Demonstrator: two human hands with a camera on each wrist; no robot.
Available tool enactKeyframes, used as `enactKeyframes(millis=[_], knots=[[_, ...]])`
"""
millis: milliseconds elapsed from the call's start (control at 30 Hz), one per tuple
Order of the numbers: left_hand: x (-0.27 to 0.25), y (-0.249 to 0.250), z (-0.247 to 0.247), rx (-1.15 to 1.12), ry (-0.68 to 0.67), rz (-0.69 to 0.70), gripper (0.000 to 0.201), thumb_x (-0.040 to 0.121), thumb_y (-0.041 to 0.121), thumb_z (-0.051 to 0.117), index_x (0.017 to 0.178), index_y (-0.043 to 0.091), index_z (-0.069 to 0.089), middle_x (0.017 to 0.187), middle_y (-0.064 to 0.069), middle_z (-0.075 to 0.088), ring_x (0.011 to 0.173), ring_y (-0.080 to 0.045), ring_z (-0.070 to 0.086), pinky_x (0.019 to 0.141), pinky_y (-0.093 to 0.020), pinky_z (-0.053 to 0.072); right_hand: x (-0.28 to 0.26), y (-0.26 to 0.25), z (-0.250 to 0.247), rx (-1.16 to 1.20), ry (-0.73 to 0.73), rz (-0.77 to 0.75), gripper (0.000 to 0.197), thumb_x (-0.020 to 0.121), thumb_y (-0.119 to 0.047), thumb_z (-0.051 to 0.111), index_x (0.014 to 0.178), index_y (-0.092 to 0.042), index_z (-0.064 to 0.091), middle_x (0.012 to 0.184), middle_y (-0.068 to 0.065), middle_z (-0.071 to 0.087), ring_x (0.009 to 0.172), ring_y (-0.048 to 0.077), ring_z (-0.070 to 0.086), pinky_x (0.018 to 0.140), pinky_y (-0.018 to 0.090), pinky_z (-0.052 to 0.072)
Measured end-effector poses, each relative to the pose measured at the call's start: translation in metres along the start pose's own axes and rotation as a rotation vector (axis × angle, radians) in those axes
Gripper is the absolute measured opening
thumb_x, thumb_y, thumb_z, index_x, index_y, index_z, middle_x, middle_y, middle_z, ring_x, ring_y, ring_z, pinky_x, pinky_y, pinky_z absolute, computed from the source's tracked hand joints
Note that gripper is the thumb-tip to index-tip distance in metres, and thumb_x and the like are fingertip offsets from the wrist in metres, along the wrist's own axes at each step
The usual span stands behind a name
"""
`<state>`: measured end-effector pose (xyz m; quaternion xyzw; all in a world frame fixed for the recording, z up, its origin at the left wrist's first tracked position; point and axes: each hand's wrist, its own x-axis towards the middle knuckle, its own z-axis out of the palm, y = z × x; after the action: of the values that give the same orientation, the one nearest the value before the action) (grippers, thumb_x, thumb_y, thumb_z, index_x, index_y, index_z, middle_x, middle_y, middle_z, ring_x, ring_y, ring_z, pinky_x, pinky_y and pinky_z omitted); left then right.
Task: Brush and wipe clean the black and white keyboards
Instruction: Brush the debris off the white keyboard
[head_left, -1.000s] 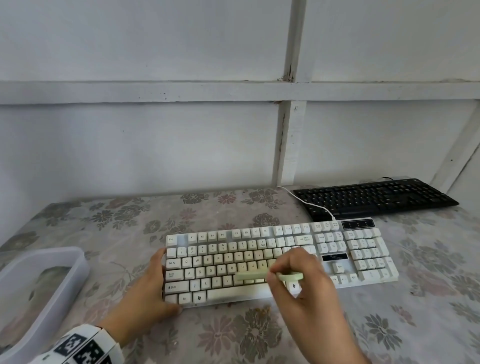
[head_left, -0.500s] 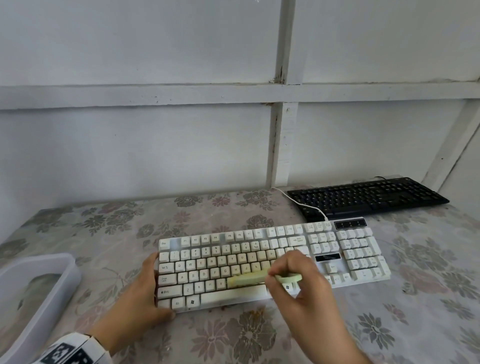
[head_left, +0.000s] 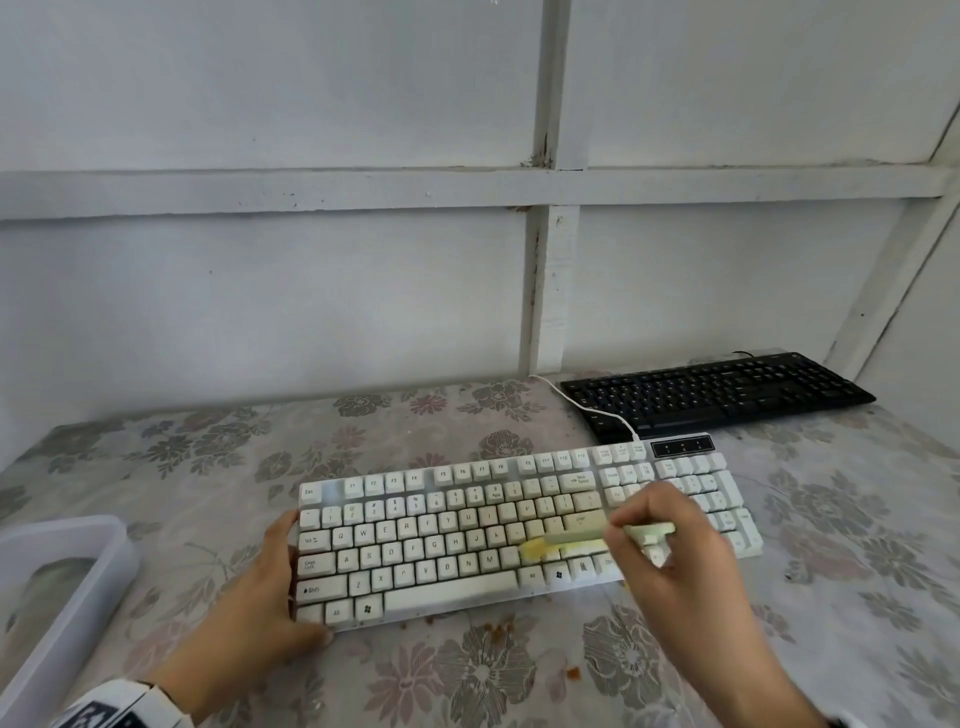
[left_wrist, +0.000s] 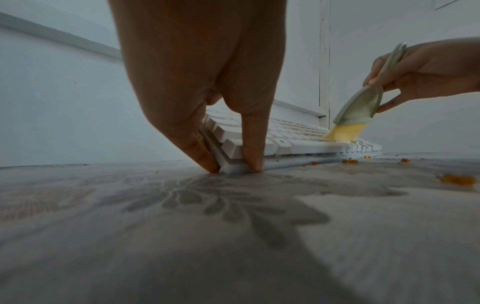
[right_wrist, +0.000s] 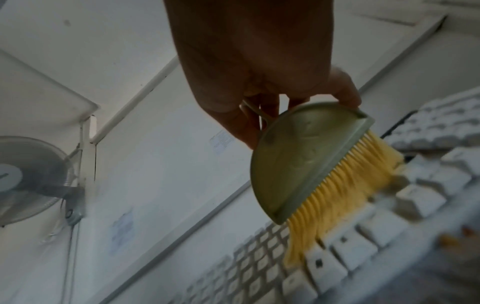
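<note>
The white keyboard (head_left: 467, 530) lies across the middle of the flowered table. My left hand (head_left: 283, 582) holds its left end, thumb on the front edge and fingers along the side, as the left wrist view shows at the corner (left_wrist: 231, 160). My right hand (head_left: 639, 525) grips a small brush (head_left: 571, 540) with a pale green handle. Its yellow bristles (right_wrist: 350, 185) drag over the keys right of the space bar. The black keyboard (head_left: 717, 395) sits at the back right, untouched.
Orange crumbs (head_left: 498, 629) lie on the cloth in front of the white keyboard, with more further right (left_wrist: 457, 179). A translucent plastic tub (head_left: 119, 551) stands at the left edge. The white cable (head_left: 597, 410) runs back to the wall. A wall fan (right_wrist: 31, 179) is mounted high.
My right hand has swept the brush to the right along the lower key rows. My left hand has kept its hold on the keyboard's left end.
</note>
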<state>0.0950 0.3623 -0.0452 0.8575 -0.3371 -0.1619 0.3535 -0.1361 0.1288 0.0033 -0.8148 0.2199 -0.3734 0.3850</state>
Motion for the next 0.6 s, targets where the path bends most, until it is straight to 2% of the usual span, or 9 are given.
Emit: enactKeyframes(millis=[67, 133, 200, 333, 433, 533, 600], knots=[[0.000, -0.001, 0.000, -0.007, 0.006, -0.002, 0.101, 0.052, 0.020, 0.075, 0.107, 0.071, 0.008, 0.105, 0.012, 0.060, 0.088, -0.007, 0.065, 0.078, -0.030, 0.054, 0.002, -0.003, -0.008, 0.074, 0.010, 0.002, 0.032, 0.081, -0.001, 0.066, 0.073, -0.030, 0.055, 0.083, -0.007, 0.059, 0.081, 0.012, 0.054, 0.060, 0.018, 0.041], [0.000, -0.002, -0.001, -0.004, 0.001, -0.008, 0.101, 0.050, 0.022, 0.074, 0.105, 0.073, 0.007, 0.101, 0.011, 0.062, 0.084, -0.008, 0.066, 0.076, -0.031, 0.055, 0.000, -0.009, -0.009, 0.190, -0.054, 0.038, 0.030, 0.082, -0.002, 0.067, 0.071, -0.028, 0.057, 0.080, -0.006, 0.061, 0.078, 0.010, 0.055, 0.066, 0.024, 0.042], [-0.001, 0.000, -0.001, -0.013, -0.007, -0.024, 0.099, 0.049, 0.024, 0.074, 0.106, 0.070, 0.007, 0.100, 0.011, 0.062, 0.083, -0.009, 0.066, 0.076, -0.031, 0.054, -0.001, -0.008, -0.010, 0.224, -0.115, 0.079, 0.028, 0.083, -0.002, 0.066, 0.070, -0.025, 0.058, 0.077, -0.006, 0.061, 0.073, 0.009, 0.054, 0.070, 0.026, 0.040], [-0.001, 0.000, -0.002, -0.008, -0.027, -0.060, 0.102, 0.042, 0.033, 0.070, 0.120, 0.054, 0.006, 0.101, 0.011, 0.062, 0.086, -0.008, 0.065, 0.078, -0.032, 0.054, 0.006, 0.004, -0.024, 0.115, 0.001, 0.059, 0.032, 0.082, 0.000, 0.066, 0.066, -0.027, 0.057, 0.077, -0.007, 0.061, 0.073, 0.012, 0.054, 0.055, 0.010, 0.037], [-0.001, 0.000, -0.002, 0.002, -0.035, -0.082, 0.106, 0.040, 0.034, 0.070, 0.122, 0.050, 0.004, 0.102, 0.011, 0.060, 0.088, -0.009, 0.064, 0.078, -0.033, 0.054, 0.009, 0.000, -0.031, 0.166, -0.012, 0.046, 0.023, 0.082, 0.002, 0.065, 0.069, -0.016, 0.060, 0.074, -0.005, 0.060, 0.070, 0.012, 0.054, 0.052, 0.009, 0.038], [0.000, -0.001, -0.001, -0.007, -0.044, -0.102, 0.110, 0.037, 0.037, 0.069, 0.125, 0.050, 0.004, 0.101, 0.009, 0.058, 0.087, -0.013, 0.065, 0.078, -0.035, 0.055, 0.010, 0.007, -0.037, 0.193, -0.108, 0.088, 0.021, 0.083, -0.001, 0.066, 0.072, -0.019, 0.060, 0.073, -0.004, 0.061, 0.070, 0.010, 0.055, 0.069, 0.018, 0.043], [0.001, -0.003, -0.001, -0.003, -0.046, -0.108, 0.110, 0.037, 0.036, 0.070, 0.124, 0.051, 0.004, 0.102, 0.009, 0.059, 0.087, -0.014, 0.065, 0.079, -0.037, 0.055, 0.013, 0.021, -0.047, 0.116, -0.081, 0.104, 0.022, 0.083, -0.003, 0.067, 0.074, -0.023, 0.060, 0.074, -0.006, 0.062, 0.073, 0.008, 0.057, 0.069, 0.017, 0.042]])
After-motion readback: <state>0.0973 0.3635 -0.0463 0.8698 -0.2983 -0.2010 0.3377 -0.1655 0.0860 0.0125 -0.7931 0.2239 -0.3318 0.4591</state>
